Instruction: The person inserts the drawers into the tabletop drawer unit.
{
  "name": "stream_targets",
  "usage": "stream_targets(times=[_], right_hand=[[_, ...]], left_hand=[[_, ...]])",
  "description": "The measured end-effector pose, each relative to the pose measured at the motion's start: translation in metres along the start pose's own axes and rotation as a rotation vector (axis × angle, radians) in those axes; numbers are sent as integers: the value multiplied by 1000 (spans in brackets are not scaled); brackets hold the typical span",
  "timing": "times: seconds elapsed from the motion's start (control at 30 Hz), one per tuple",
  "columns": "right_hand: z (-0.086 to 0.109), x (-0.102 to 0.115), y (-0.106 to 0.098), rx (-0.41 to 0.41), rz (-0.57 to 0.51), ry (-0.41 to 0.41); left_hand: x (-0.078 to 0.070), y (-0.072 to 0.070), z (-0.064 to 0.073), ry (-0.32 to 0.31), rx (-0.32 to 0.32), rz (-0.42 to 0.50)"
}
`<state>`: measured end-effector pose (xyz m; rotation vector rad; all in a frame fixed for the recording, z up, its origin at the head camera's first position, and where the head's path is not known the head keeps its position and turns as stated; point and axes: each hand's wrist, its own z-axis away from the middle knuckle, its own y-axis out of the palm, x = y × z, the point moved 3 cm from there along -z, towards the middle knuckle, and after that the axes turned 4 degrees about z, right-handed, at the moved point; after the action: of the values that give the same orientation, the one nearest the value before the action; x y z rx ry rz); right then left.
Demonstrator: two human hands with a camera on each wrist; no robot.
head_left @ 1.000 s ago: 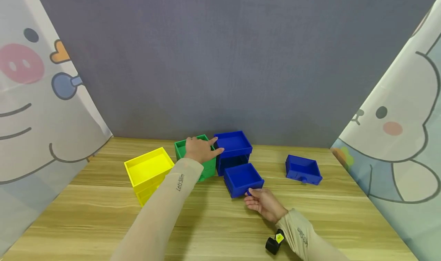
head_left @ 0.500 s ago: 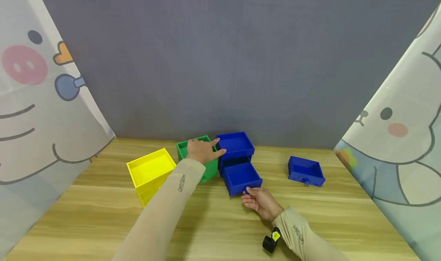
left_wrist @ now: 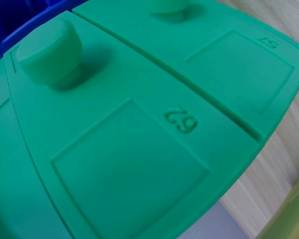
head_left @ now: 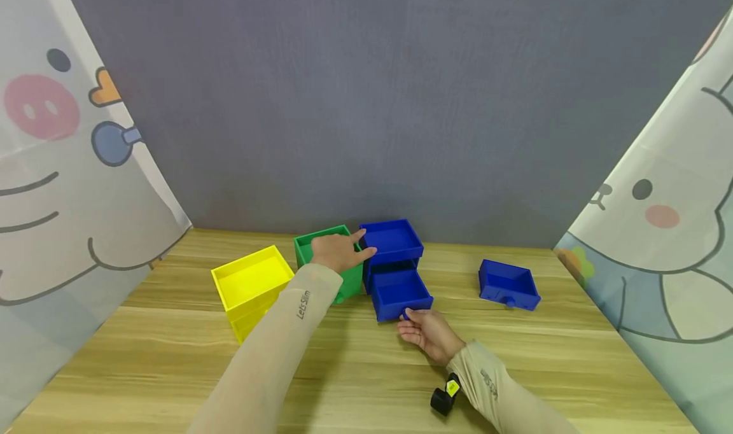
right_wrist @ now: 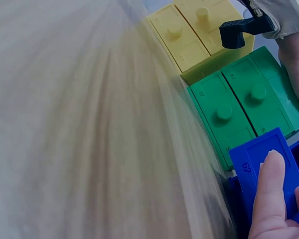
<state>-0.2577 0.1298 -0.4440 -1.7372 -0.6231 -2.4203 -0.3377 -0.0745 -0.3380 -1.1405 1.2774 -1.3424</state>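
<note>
My right hand pinches the round knob on the front of a blue drawer. That drawer sits partway inside the upright blue cabinet, which has a shallow tray top. In the right wrist view a finger lies along the blue drawer front. My left hand reaches over the green drawer cabinet, thumb and index finger extended to the blue cabinet's left edge. Its remaining fingers are mostly hidden. The left wrist view shows green drawer fronts with round knobs, both closed.
A yellow drawer cabinet stands left of the green one. Another blue drawer lies on the wooden table to the right. A grey wall rises behind, with cartoon-printed panels at both sides. A black wrist camera hangs by my right sleeve.
My right hand has pushed the blue drawer deeper into the blue cabinet, away from me. The left hand keeps its place. The view shifted slightly early on.
</note>
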Motion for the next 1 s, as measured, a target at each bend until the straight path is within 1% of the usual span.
stream_targets(times=[0.13, 0.37, 0.6, 1.0], right_hand=[[-1, -1, 0, -3, 0, 4], [-3, 1, 0, -3, -1, -14], [-5, 1, 0, -17, 7, -9], [-16, 2, 3, -31, 6, -13]], left_hand=[[0, 0, -2, 2, 7, 11], [-1, 0, -3, 5, 3, 19], [-1, 0, -1, 2, -7, 14], [-1, -1, 2, -6, 0, 32]])
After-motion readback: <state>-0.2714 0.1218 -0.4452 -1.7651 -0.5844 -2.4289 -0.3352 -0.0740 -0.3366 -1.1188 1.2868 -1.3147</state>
